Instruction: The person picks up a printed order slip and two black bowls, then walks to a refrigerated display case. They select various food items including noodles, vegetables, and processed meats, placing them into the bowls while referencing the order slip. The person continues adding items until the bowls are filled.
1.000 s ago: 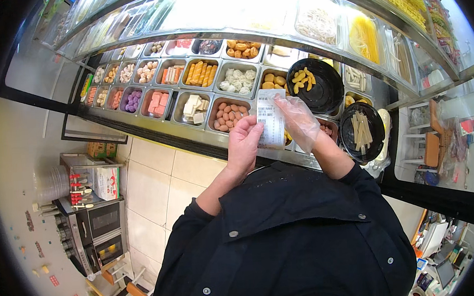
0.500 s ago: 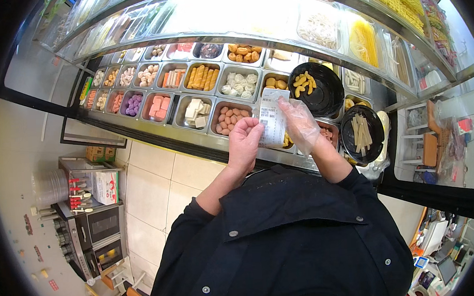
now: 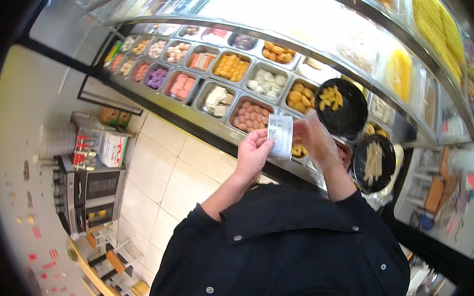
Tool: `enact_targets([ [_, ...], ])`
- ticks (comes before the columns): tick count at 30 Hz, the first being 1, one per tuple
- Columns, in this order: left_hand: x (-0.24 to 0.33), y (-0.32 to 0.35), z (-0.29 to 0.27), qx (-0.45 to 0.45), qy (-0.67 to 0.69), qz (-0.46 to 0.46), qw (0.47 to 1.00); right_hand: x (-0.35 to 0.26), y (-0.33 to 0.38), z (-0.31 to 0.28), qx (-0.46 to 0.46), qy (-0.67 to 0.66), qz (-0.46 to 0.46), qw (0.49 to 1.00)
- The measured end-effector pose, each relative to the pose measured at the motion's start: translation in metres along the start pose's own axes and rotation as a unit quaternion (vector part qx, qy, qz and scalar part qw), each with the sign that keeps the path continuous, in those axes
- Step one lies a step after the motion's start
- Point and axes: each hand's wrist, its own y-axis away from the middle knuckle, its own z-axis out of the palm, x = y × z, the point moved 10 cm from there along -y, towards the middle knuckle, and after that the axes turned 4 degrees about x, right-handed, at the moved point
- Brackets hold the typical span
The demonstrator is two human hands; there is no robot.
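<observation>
Left hand (image 3: 252,153): raised in front of the chest, forearm bare below a rolled black sleeve (image 3: 209,220), wrist bent back. Fingers curled, thumb and fingertips pinching the left edge of a paper slip (image 3: 280,136).

Right hand (image 3: 313,141): raised alongside, blurred, covered in a thin clear glove. It stands just right of the slip at its right edge; whether it grips the paper or only touches it cannot be told.

Paper slip: white, narrow, printed, held upright between the two hands, above the near edge of the counter (image 3: 214,132). It hangs in front of the tray of brown balls and the tray of yellow pieces.

Counter, contents, in rows of steel trays:
- brown round balls (image 3: 252,116), just left of the slip
- white cubes (image 3: 216,99)
- pink blocks (image 3: 181,84)
- purple pieces (image 3: 157,77)
- orange sticks (image 3: 231,67)
- pale dumplings (image 3: 266,82)
- golden puffs (image 3: 297,95)

Black bowl (image 3: 341,108): round, holds yellow pieces, resting on the counter just beyond the right hand.

Second black bowl (image 3: 374,163): holds pale strips, right of the right forearm.

Glass guard (image 3: 316,18): curved, above the trays.

Floor (image 3: 157,174): pale tiles, left of the body.

Steel appliance (image 3: 88,192): far left, beside a white carton (image 3: 112,149).
</observation>
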Motion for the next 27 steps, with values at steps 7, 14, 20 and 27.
enact_targets([
  [7,0.027,0.035,-0.124,0.143,0.016,0.09,0.986,0.09,-0.002,-0.133,0.219,-0.166,0.141,0.951],
  [14,0.062,0.091,-0.265,0.228,0.031,0.108,0.967,0.103,-0.08,0.098,0.066,0.263,-0.089,0.958],
  [20,0.115,0.177,-0.395,0.38,0.067,0.189,0.903,0.199,-0.085,0.375,-0.19,0.342,-0.039,0.92],
  [27,0.14,0.237,-0.479,0.481,0.098,0.214,0.845,0.3,-0.038,0.559,-0.372,0.383,0.018,0.845],
])
